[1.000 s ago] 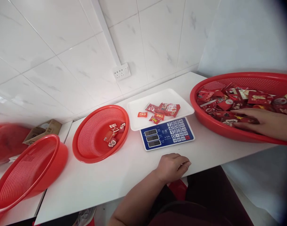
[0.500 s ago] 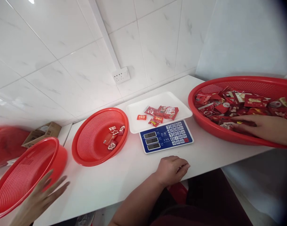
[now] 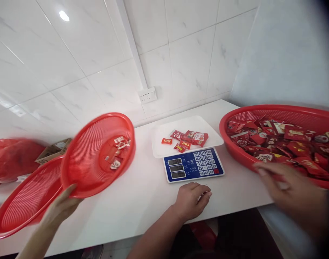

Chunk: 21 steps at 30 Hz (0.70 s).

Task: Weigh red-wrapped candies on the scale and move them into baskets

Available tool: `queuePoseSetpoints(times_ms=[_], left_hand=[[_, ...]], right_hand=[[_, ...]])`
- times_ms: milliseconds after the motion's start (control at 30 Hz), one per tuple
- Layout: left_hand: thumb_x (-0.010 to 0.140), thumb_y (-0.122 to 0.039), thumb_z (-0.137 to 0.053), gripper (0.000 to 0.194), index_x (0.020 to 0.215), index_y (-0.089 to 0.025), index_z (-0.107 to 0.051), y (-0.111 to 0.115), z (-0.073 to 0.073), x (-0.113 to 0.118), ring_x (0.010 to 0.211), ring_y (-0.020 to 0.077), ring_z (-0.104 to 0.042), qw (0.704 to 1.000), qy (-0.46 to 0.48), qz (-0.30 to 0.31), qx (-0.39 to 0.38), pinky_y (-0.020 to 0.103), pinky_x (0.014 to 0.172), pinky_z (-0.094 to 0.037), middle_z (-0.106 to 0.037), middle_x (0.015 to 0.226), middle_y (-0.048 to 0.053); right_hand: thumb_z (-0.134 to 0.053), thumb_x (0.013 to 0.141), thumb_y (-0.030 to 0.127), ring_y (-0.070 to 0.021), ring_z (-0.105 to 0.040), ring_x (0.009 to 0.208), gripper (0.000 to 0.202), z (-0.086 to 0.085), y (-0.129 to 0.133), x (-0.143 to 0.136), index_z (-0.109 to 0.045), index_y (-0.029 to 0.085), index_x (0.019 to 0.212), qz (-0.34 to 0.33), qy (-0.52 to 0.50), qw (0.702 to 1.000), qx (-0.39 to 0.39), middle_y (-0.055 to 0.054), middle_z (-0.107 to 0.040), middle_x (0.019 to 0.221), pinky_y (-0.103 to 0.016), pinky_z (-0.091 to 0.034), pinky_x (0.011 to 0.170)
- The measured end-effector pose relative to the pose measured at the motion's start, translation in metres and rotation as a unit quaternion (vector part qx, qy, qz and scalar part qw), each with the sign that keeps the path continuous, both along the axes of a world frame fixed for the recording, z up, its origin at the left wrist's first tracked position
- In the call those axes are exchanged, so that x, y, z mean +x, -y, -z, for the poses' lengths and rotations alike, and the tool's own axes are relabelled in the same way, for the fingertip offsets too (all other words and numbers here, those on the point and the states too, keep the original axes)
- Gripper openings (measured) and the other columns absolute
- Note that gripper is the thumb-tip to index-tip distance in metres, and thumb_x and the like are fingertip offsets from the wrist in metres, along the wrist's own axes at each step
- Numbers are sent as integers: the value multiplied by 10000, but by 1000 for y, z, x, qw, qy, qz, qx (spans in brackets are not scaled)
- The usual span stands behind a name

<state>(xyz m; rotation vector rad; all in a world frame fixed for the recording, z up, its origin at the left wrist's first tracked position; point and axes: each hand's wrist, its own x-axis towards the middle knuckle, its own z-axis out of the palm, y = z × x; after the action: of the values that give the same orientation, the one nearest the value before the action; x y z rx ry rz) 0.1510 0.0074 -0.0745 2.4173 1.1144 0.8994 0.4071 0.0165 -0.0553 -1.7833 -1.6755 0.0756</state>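
My left hand (image 3: pixel 192 201) rests loosely closed on the table edge in front of the scale (image 3: pixel 193 166); nothing shows in its fingers. Close by the near rim of the large red basket (image 3: pixel 229 158), my right hand (image 3: pixel 291 190) is blurred, its fingers curled towards the thumb. Whatever may be between them I cannot make out. Wrapped red snack packets (image 3: pixel 296 144) fill that basket. On the scale's white tray (image 3: pixel 161 133) lie several small red packets (image 3: pixel 198 137).
At the left, another person's hand (image 3: pixel 63 205) grips a round red basket (image 3: pixel 86 158), tilted, with a few packets inside. A second red basket (image 3: pixel 26 201) stands beyond it. Behind are a cardboard box (image 3: pixel 52 149) and a red bag (image 3: pixel 16 158). A socket (image 3: pixel 147 95) is on the wall.
My right hand has come out of the large basket to its near side. The other person's hand has taken hold of the middle basket and lifted it leftward. My left hand stays put.
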Motion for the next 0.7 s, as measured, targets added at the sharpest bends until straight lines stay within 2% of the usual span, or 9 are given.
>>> queuePoseSetpoints(times_ms=[67,167,233,300,400,467,500,600,700], left_hand=[[908,-279,-433,231,992,-199,-633,-2,-4,-9,755,148,-650,999,7,-17,34,244,697,-527,-706,848,50],[896,-247,-462,207,1029,-208,-615,-15,-14,-46,852,160,-644,986,18,-110,123,269,769,-528,-693,924,68],[894,-248,-458,218,1040,-193,-609,-28,-28,-91,947,193,-620,949,-1,-239,205,334,856,-504,-669,984,97],[879,-311,-468,299,1105,-157,-589,-39,-47,-150,1152,267,-511,890,-58,-383,243,442,977,-414,-596,1145,160],[882,-381,-424,509,1310,-106,-443,-41,-76,-244,1370,359,-189,773,-169,-594,147,574,1061,-214,-303,1442,224],[878,-421,-397,581,1365,-106,-371,-34,-88,-294,1378,409,-110,680,-212,-700,42,660,1006,-188,-247,1464,250],[877,-431,-385,590,1367,-102,-368,-29,-90,-313,1374,419,-116,647,-222,-730,-10,673,981,-203,-279,1445,265],[891,-409,-325,553,1320,-77,-431,-19,-87,-340,1274,433,-322,612,-241,-745,-110,649,935,-281,-403,1360,268],[896,-388,-302,508,1256,-90,-501,-18,-80,-334,1146,419,-453,629,-271,-722,-96,575,883,-369,-459,1299,242]], right_hand=[[-391,819,500,-262,-668,858,297,9,11,-38,-561,558,1055,-121,-68,990,4,-3,-702,916,-405,-566,719],[-408,842,426,-230,-672,876,301,33,12,-71,-657,362,1000,-271,-82,955,-91,-18,-710,958,-370,-561,761],[-396,857,396,-220,-664,898,331,48,8,-76,-671,266,988,-284,-81,947,-127,-45,-705,989,-348,-548,778],[-389,865,395,-212,-658,903,337,56,3,-75,-670,243,972,-264,-90,950,-139,-48,-703,992,-331,-539,785],[-401,869,400,-203,-656,904,317,59,1,-71,-665,250,959,-251,-110,951,-146,-33,-703,988,-313,-533,787],[-407,871,399,-199,-654,903,307,58,2,-71,-666,254,951,-256,-116,949,-144,-28,-703,985,-310,-529,791],[-408,873,398,-198,-653,904,305,58,3,-71,-667,256,950,-258,-116,949,-141,-27,-701,986,-310,-528,793],[-413,877,398,-199,-652,900,301,61,4,-74,-670,260,948,-255,-109,952,-131,-28,-699,983,-315,-528,788],[-408,881,386,-203,-651,900,300,65,5,-75,-673,263,951,-252,-95,956,-118,-31,-698,979,-325,-527,792]])
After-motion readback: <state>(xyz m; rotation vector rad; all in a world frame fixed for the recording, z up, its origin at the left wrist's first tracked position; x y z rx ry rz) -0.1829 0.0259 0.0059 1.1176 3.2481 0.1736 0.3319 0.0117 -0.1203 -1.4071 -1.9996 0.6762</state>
